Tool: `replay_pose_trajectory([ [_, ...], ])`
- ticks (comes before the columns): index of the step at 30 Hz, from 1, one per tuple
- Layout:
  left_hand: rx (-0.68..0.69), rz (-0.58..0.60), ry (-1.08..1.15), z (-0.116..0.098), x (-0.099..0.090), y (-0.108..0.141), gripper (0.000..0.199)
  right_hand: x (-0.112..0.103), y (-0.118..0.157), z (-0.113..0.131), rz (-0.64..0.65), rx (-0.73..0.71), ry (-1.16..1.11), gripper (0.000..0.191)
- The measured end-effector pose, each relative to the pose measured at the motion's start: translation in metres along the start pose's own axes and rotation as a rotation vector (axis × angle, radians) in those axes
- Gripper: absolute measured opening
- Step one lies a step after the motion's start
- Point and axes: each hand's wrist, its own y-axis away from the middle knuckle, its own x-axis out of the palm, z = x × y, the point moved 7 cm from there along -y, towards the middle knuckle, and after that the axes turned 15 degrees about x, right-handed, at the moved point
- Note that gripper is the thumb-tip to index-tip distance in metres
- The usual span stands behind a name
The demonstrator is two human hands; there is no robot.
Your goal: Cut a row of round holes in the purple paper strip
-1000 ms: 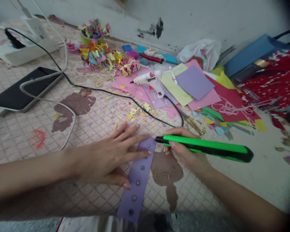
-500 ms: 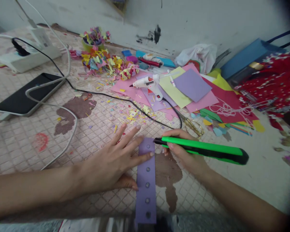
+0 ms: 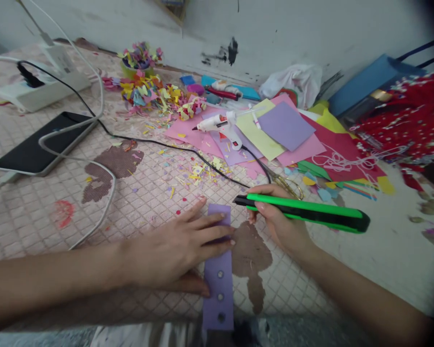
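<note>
A narrow purple paper strip (image 3: 226, 284) with a row of small round holes lies lengthwise toward me, its near end at the table's front edge. My left hand (image 3: 181, 248) rests flat across its upper part, fingers spread, covering some of the holes. To the right of the strip's top, my right hand (image 3: 280, 221) grips a green and black utility knife (image 3: 311, 212). The knife's tip points left, just beside the strip and apart from it.
Behind the hands lie a white glue gun (image 3: 222, 126), coloured paper sheets (image 3: 287, 125), gold-handled scissors (image 3: 289, 185) and paper scraps (image 3: 198, 173). A tablet (image 3: 43, 142) and power strip (image 3: 47, 86) sit at left. A black cord (image 3: 148, 140) crosses the table.
My left hand has shifted right and its fingers now lie across the strip's upper holes. The knife in my right hand has moved slightly up and right, away from the strip's edge.
</note>
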Motion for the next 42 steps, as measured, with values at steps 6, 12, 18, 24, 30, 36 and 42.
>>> replay_pose_trajectory([
  [6,0.043,-0.055,0.013,0.002,0.001,-0.007,0.069,0.001,-0.002,0.006,-0.029,-0.012,-0.06,0.014],
  [12,-0.007,-0.088,-0.145,0.0,-0.007,-0.006,0.073,-0.003,-0.002,0.01,-0.079,0.016,-0.095,0.014],
  [18,-0.101,-0.121,-0.122,0.009,-0.019,0.001,0.07,-0.003,0.0,0.012,-0.086,0.002,-0.076,0.014],
  [24,0.028,-0.05,0.092,0.026,-0.028,0.008,0.054,-0.003,0.002,0.009,-0.061,0.0,-0.052,0.016],
  [30,-0.056,-0.063,0.111,0.038,-0.028,0.005,0.053,0.0,0.001,0.014,-0.063,-0.016,-0.084,0.015],
  [36,-0.07,-0.121,0.075,0.042,-0.027,-0.001,0.047,0.001,0.0,0.02,-0.08,-0.045,-0.085,0.016],
  [42,-0.148,-0.162,-0.107,0.038,-0.026,-0.006,0.054,-0.003,0.002,0.025,-0.117,-0.085,-0.078,0.017],
])
